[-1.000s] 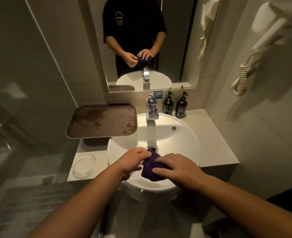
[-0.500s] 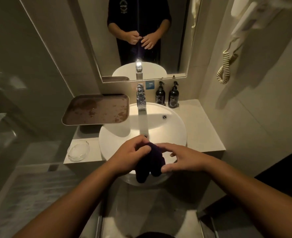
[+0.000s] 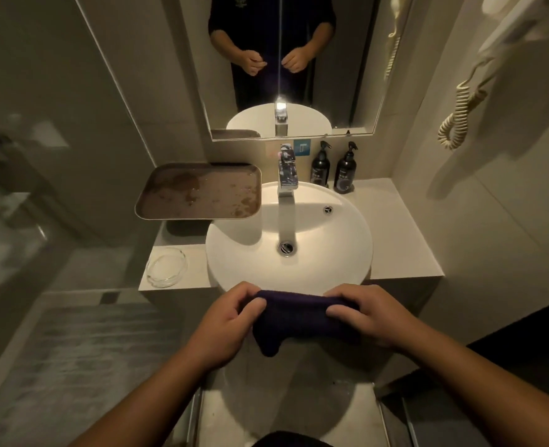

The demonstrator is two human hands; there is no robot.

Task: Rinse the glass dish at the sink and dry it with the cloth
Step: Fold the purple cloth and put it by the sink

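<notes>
Both hands hold the dark purple cloth (image 3: pixel 299 317) stretched between them, just in front of the near rim of the round white sink (image 3: pixel 234 262); the left hand (image 3: pixel 231 321) pinches its left end with thumb and curled fingers, and the right hand (image 3: pixel 366 312) is closed over its right end, fingers wrapped across the top. The cloth hangs below the line of the knuckles, one corner drooping lower on the left side.

The glass dish (image 3: pixel 166 267) sits apart from the hands — on the pale counter (image 3: pixel 405 227) just to the left of the sink, close to the counter's front corner; it is upright and nothing lies in it that can be made out. Neither hand touches it.

A thin stream of water falls from the chrome tap (image 3: pixel 287 174) straight onto the drain (image 3: pixel 286 247); the basin is brightly lit around it. Behind the dish, a brown tray (image 3: pixel 199 191) with wet blotches stands raised above the counter, its right edge overlapping the sink's rim. Two dark pump bottles (image 3: pixel 332 171) stand side by side at the back, right of the tap, under the mirror (image 3: pixel 347 75); a coiled cord (image 3: pixel 460 121) hangs on the right wall.
</notes>
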